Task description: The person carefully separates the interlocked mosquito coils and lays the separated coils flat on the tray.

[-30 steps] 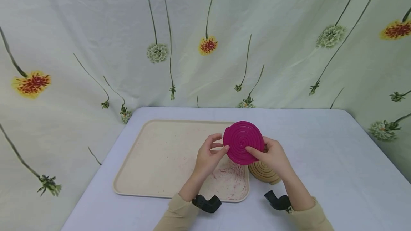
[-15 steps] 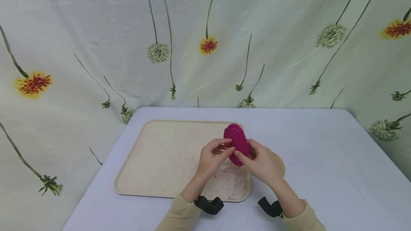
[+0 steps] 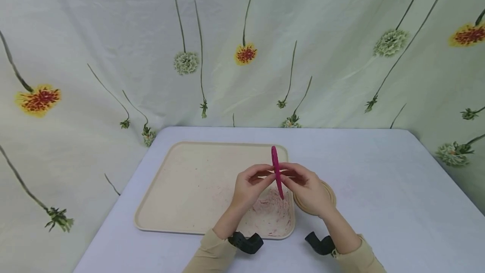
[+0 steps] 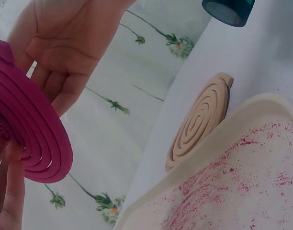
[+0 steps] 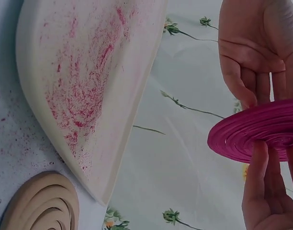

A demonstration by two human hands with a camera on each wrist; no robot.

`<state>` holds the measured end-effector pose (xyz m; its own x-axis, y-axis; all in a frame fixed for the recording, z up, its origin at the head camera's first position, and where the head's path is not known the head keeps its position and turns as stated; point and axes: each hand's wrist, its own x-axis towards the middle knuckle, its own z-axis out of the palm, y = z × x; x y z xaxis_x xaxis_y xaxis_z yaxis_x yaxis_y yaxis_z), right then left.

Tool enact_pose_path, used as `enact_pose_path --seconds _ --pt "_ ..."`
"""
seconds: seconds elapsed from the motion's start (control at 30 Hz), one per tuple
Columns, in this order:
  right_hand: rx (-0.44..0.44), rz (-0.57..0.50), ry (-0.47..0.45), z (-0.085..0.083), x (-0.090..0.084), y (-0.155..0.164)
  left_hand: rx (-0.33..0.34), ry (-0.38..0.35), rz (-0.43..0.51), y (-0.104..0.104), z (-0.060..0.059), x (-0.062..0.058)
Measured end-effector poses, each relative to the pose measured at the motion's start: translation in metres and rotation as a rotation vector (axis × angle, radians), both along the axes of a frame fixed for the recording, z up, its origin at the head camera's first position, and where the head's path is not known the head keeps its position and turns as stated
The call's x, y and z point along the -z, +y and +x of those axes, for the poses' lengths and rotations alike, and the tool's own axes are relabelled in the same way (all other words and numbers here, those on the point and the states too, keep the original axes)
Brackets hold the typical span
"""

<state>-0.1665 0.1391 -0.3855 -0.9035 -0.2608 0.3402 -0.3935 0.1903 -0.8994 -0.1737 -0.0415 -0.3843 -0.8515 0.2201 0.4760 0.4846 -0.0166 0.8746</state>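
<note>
A flat magenta coil [image 4: 39, 120], wound in a spiral, is held up between both hands above the right end of the tray. It stands edge-on in the head view. My left hand [image 3: 248, 186] holds it from the left, with fingertips and thumb on that face. From the right, my right hand [image 3: 307, 191] grips the opposite face, its fingertips [image 5: 260, 151] near the spiral's centre in the right wrist view. Below the right hand lies a tan spiral coil [image 4: 199, 122] on the table, partly covered by that hand in the head view.
A cream tray [image 3: 178, 193] lies on the white-covered table [image 3: 379, 180], smeared with magenta crumbs at its near right corner. Black curved pieces sit at both wrists. Behind the table hangs a flower-print cloth [image 3: 333, 20].
The magenta coil has turned from facing the head camera to edge-on. My right hand has moved left and shifted onto its face, and the left hand's fingers have come against the other face.
</note>
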Motion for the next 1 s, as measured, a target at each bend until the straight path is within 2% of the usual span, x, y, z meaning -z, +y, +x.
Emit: enact_pose_path --seconds 0.2,0.43,0.63,0.83,1.0 --pt "0.019 -0.007 -0.014 -0.0018 0.0021 0.0005 -0.018 0.046 0.001 0.0018 0.0003 0.0012" --pt "0.027 -0.014 -0.026 -0.0037 0.0043 0.0025 0.0 0.042 0.02 0.0031 0.0008 0.0013" --pt "0.039 -0.022 -0.064 -0.0034 0.0044 0.0044 -0.006 0.043 -0.029 0.0038 0.0041 -0.0009" --pt "0.022 -0.025 -0.057 -0.0043 0.0045 0.004 -0.001 0.024 -0.06 0.0034 0.0053 -0.0037" --pt "0.002 -0.013 -0.051 -0.0055 0.0054 0.0051 -0.021 0.068 -0.072 0.0033 0.0068 -0.0044"
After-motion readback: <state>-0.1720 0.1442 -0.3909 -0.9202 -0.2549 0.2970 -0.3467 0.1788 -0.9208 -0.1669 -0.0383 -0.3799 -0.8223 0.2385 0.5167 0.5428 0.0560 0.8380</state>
